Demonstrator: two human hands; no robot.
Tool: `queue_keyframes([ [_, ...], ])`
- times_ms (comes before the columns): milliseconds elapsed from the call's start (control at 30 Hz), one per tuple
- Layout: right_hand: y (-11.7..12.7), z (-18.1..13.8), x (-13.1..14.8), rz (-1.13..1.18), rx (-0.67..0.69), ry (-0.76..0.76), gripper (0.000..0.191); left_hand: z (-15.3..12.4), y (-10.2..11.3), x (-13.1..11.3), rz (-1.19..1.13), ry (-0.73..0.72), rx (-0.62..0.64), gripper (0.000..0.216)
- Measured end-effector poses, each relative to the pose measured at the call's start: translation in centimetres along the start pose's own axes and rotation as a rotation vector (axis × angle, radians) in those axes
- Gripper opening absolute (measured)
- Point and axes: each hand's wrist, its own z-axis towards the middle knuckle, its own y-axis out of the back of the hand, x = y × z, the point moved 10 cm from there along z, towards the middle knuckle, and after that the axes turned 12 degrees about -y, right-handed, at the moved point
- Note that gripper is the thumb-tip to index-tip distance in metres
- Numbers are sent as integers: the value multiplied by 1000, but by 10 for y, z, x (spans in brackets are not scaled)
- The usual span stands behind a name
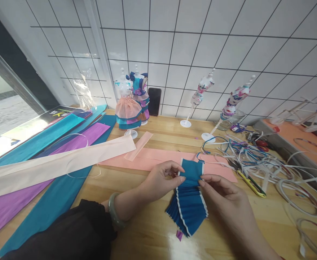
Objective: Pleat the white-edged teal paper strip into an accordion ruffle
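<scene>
A pleated blue ribbon (193,209) with white edges hangs between my two hands, low in the middle of the head view. My left hand (161,178) pinches its left edge between thumb and fingers. On the opposite edge, my right hand (223,195) grips it the same way. The upper part of the ribbon is fairly flat, while the lower part fans out in folds over the table. Just below it shows a small purple scrap (179,235). Behind the ribbon lies a long salmon-pink strip (158,159).
Teal, purple and cream ribbon strips (101,153) cover the left side. Doll mannequins, two in layered skirts (128,108), and a phone (154,102) stand by the tiled wall. At right are tangled ribbon offcuts (255,155), a yellow cutter (251,184) and an orange surface (296,141).
</scene>
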Motion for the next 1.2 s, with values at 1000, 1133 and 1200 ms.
queue_keyframes([
  [1000,-6,-4,5,-2,8,37,27,-8,-8,15,-24,153,67,32],
  [1133,-5,-5,8,-47,13,66,25,-8,-6,15,-16,148,54,31],
  [1200,-4,-6,14,-107,-2,119,23,-7,-4,15,1,147,48,31],
])
